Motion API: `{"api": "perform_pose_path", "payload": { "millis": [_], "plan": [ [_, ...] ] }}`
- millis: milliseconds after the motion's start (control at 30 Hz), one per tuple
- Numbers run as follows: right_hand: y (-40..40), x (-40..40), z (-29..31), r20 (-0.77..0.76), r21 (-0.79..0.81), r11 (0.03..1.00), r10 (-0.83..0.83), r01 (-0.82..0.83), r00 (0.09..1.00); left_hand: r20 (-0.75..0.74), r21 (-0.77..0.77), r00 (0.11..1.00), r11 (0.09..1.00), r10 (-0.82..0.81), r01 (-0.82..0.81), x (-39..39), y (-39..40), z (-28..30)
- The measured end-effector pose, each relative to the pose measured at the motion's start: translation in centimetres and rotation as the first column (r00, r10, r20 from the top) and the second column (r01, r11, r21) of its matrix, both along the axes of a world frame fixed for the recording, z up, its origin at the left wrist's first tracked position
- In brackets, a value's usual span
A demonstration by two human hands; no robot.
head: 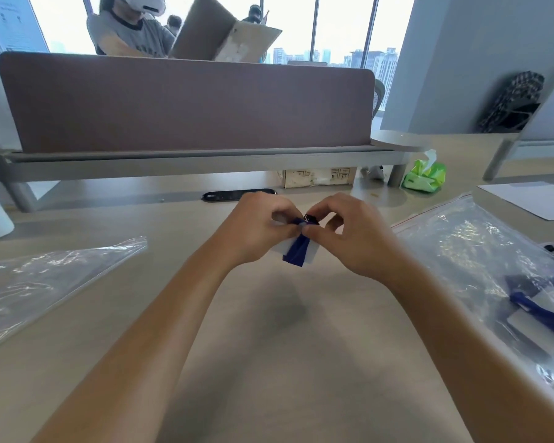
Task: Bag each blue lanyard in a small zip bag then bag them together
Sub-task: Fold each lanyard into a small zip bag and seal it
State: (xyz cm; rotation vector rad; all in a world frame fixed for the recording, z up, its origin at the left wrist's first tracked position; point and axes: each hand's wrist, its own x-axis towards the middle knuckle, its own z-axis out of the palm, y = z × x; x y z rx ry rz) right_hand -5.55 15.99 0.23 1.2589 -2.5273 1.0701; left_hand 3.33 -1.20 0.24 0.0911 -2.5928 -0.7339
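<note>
head view: above the worktop (269, 362), left hand (256, 228) and right hand (355, 238) both pinch the mouth of a small zip bag (311, 252) holding a folded blue lanyard (296, 252). this looks like the sealing step; next, it likely joins the big bag (480, 251) at right.

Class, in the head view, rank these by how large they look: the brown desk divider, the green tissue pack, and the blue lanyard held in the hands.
1. Divider
2. Tissue pack
3. Lanyard, though the hands cover part of it, so its place below the pack is uncertain.
</note>
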Motion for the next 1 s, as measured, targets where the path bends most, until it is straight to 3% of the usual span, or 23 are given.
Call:
{"api": "perform_pose_path", "payload": {
  "millis": [433,667,833,1000],
  "plan": [
    [-0.2,1.1,1.3,-0.049,0.086,0.984,0.161,-0.157,0.986,-0.042,0.019,0.999,1.000,-0.016,0.017,2.7,-0.4,1.3],
    [-4.3,4.1,0.6,-0.145,0.183,0.952,0.272,-0.245,0.951,-0.108,0.100,0.985,0.988,0.131,-0.121,8.1,-2.5,0.1],
    [-7.6,6.5,0.2,-0.207,0.117,0.940,0.338,-0.320,0.918,-0.175,0.114,0.951,0.964,0.256,-0.238,12.0,-4.3,-0.2],
    [-10.6,8.8,-0.8,-0.088,0.088,0.916,0.399,-0.391,0.913,-0.165,0.118,0.915,0.929,0.367,-0.351,15.9,-6.9,-1.7]
  ]
}}
